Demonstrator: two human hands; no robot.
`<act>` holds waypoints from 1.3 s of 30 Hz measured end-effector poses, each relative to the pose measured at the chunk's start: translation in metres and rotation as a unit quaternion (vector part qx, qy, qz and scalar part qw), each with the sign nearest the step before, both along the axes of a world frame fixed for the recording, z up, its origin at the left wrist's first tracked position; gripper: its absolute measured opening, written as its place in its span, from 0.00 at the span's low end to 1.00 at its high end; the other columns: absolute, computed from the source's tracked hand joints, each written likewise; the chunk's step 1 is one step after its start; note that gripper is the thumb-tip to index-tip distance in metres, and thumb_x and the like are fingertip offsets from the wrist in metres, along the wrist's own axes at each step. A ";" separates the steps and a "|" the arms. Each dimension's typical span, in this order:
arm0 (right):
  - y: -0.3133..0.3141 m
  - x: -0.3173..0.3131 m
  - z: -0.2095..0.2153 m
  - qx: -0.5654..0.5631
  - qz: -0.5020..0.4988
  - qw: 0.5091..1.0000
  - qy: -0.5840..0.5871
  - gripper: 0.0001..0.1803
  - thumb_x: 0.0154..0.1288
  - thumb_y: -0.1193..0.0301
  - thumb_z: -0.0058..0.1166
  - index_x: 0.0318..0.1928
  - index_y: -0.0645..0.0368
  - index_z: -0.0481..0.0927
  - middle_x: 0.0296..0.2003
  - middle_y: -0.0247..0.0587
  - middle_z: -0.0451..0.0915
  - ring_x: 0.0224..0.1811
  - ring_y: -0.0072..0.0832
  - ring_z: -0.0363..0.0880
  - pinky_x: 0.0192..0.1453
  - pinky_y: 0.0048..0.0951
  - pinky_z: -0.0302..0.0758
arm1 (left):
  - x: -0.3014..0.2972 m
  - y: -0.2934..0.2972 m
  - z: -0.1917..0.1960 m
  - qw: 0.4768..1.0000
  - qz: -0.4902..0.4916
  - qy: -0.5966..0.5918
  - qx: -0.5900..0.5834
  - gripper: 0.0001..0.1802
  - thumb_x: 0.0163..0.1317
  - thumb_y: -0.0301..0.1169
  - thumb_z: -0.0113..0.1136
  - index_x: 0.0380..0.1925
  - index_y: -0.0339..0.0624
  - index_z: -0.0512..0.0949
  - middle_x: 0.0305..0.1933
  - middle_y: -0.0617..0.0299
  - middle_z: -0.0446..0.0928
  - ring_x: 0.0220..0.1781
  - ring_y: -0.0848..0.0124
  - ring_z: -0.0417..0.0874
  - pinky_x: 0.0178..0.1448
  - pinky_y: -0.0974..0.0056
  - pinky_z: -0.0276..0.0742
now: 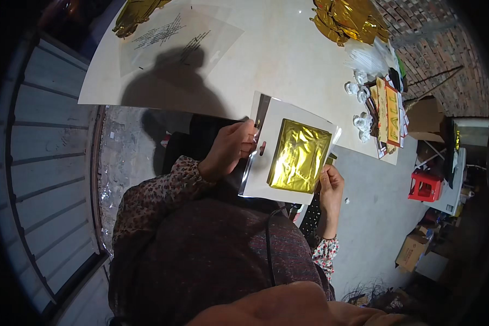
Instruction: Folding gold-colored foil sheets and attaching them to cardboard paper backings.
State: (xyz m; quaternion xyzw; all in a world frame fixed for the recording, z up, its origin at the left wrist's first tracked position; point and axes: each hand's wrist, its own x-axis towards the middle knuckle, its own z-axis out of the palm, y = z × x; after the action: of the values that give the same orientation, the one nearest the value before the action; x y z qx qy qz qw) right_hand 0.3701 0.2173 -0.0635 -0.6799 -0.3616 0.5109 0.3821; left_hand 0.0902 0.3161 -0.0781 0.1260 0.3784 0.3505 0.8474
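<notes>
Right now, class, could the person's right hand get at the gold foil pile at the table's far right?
Probably not: the right hand holds the gold-and-white packet by its right edge, and the gold foil pile seems a long reach away across the table.

Gold foil heap [350, 22] cut off above, dark marks [162, 33] on clear sheet [218, 41] too small to read, right hand's fingers [333, 175] partly behind packet [259, 182]

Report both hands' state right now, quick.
Left hand: closed, holding the left edge of the clear package with folded gold foil.
Right hand: closed, pinching the same package's lower right edge.
</notes>
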 end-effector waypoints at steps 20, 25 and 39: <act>0.006 -0.007 -0.002 0.029 -0.052 0.997 -0.043 0.10 0.74 0.70 0.49 0.35 0.62 0.79 0.25 0.22 0.75 0.23 0.09 0.64 0.26 0.15 0.60 | -0.006 -0.020 0.007 0.978 -0.119 0.164 0.054 0.14 0.68 0.34 0.57 0.44 0.34 0.77 0.37 0.60 0.78 0.37 0.74 0.80 0.42 0.66 0.79; 0.004 -0.005 -0.011 0.052 -0.055 0.996 -0.054 0.11 0.74 0.70 0.49 0.34 0.62 0.79 0.19 0.25 0.72 0.16 0.10 0.63 0.17 0.18 0.59 | -0.005 -0.021 -0.010 0.995 -0.072 0.067 0.019 0.14 0.69 0.34 0.57 0.47 0.35 0.76 0.40 0.61 0.79 0.42 0.74 0.80 0.50 0.65 0.78; 0.013 -0.035 -0.006 0.044 -0.025 0.997 -0.055 0.09 0.72 0.72 0.51 0.33 0.61 0.78 0.22 0.21 0.73 0.20 0.08 0.63 0.23 0.16 0.58 | -0.013 -0.015 0.001 0.983 -0.155 0.072 0.061 0.18 0.65 0.28 0.58 0.53 0.34 0.73 0.46 0.60 0.79 0.48 0.73 0.79 0.55 0.66 0.74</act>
State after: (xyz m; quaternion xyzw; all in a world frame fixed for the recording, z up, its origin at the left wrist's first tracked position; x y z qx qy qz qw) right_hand 0.3346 0.2307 -0.0691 -0.6985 -0.3873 0.4465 0.4035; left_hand 0.0768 0.3009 -0.0767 0.2598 0.3917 0.2274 0.8529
